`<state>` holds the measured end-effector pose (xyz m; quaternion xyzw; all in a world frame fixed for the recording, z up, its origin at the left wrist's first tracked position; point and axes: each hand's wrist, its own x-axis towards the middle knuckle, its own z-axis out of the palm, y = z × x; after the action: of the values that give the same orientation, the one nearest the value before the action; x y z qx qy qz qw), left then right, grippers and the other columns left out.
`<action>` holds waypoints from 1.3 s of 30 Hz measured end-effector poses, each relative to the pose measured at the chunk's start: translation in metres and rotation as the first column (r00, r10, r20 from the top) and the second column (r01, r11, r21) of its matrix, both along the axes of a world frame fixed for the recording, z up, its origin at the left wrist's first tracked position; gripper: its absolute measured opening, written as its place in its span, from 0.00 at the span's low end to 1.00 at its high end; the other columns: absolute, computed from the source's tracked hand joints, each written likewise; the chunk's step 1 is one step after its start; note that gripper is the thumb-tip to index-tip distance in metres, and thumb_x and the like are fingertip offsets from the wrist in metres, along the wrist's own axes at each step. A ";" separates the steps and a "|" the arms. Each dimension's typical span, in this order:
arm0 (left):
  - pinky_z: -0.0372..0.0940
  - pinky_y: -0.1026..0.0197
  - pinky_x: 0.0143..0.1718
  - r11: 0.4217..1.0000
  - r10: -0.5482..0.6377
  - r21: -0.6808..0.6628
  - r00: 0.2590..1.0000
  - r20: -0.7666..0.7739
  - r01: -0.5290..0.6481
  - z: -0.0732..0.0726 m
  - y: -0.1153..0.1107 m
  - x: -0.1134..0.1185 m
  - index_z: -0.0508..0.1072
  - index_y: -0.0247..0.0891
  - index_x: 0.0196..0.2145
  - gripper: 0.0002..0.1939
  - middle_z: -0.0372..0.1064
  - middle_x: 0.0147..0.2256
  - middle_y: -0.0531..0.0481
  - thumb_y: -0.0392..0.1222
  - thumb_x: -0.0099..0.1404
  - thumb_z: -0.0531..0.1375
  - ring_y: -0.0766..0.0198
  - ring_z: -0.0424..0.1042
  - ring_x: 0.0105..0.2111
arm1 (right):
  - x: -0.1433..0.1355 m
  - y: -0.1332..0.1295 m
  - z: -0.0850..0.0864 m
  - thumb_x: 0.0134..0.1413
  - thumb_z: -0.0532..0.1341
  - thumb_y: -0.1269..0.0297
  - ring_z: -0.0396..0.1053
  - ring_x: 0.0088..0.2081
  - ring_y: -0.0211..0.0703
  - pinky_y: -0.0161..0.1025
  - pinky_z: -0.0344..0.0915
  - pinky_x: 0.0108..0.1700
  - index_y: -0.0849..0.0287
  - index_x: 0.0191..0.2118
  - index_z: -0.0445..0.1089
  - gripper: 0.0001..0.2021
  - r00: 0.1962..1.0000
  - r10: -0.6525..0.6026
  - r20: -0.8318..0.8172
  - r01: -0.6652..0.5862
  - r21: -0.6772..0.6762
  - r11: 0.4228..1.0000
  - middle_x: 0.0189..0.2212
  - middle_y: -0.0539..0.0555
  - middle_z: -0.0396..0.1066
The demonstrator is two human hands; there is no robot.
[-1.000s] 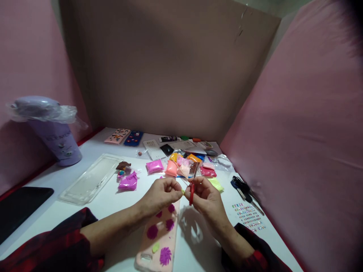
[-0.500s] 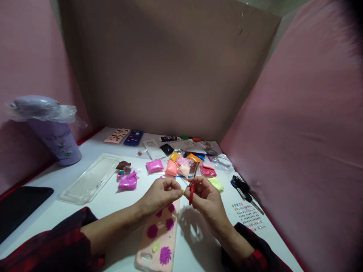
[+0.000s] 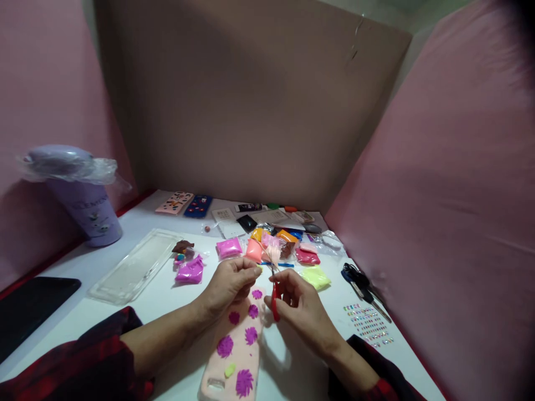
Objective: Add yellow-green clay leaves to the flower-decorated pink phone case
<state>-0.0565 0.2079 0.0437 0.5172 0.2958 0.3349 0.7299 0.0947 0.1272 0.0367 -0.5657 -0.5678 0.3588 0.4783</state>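
My left hand [image 3: 232,283] is closed in a pinch on a small bit of yellow-green clay [image 3: 259,268] at the fingertips. Red-handled scissors [image 3: 275,303] are in my right hand [image 3: 304,303], blades pointing up and away, close to the left fingertips. Below both hands lies a phone case [image 3: 239,353] covered in peach clay. Several purple clay flowers [image 3: 244,383] and one yellow-green leaf-shaped piece [image 3: 229,370] sit on it. My left hand hides part of the case's far end.
Behind the hands are several clay packets, including a yellow one [image 3: 315,277] and a purple one [image 3: 190,271]. A clear case box [image 3: 136,267], lilac tumbler [image 3: 90,206] and black tray-like object [image 3: 37,303] stand left. Keys [image 3: 363,287] and gem stickers [image 3: 370,326] lie right.
My hands have moved apart slightly. The scissors have come down and left in my right hand, while the left fingertips have shifted left and up with the clay bit.
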 end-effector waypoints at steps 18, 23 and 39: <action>0.35 0.70 0.11 0.999 0.001 -0.038 1.000 0.027 0.000 -0.003 0.002 -0.003 0.70 0.34 0.26 0.12 0.48 0.11 0.63 0.47 0.54 0.64 0.78 0.40 0.10 | -0.002 -0.003 -0.001 0.48 0.60 0.73 0.64 0.23 0.37 0.33 0.57 0.25 0.56 0.33 0.64 0.07 0.976 0.066 0.207 -0.056 -0.054 0.997 0.20 0.45 0.67; 0.35 0.71 0.11 0.997 0.004 -0.073 0.999 0.052 -0.001 -0.003 -0.002 -0.003 0.69 0.35 0.27 0.12 0.52 0.13 0.62 0.46 0.55 0.63 0.79 0.40 0.11 | -0.002 -0.004 -0.001 0.49 0.59 0.73 0.64 0.23 0.37 0.34 0.57 0.25 0.55 0.33 0.63 0.06 0.963 0.058 0.263 -0.047 -0.050 0.998 0.20 0.45 0.67; 0.34 0.72 0.11 0.995 0.007 -0.103 0.997 0.072 0.001 -0.005 -0.001 -0.003 0.70 0.34 0.27 0.10 0.56 0.14 0.61 0.44 0.56 0.63 0.80 0.41 0.11 | -0.003 -0.003 -0.003 0.48 0.57 0.76 0.67 0.21 0.38 0.33 0.58 0.25 0.55 0.35 0.64 0.09 0.973 0.071 0.221 -0.063 -0.041 0.997 0.19 0.46 0.70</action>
<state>-0.0599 0.2068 0.0391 0.4660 0.2871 0.3388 0.7653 0.0919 0.1241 0.0333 -0.5910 -0.6303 0.3187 0.3897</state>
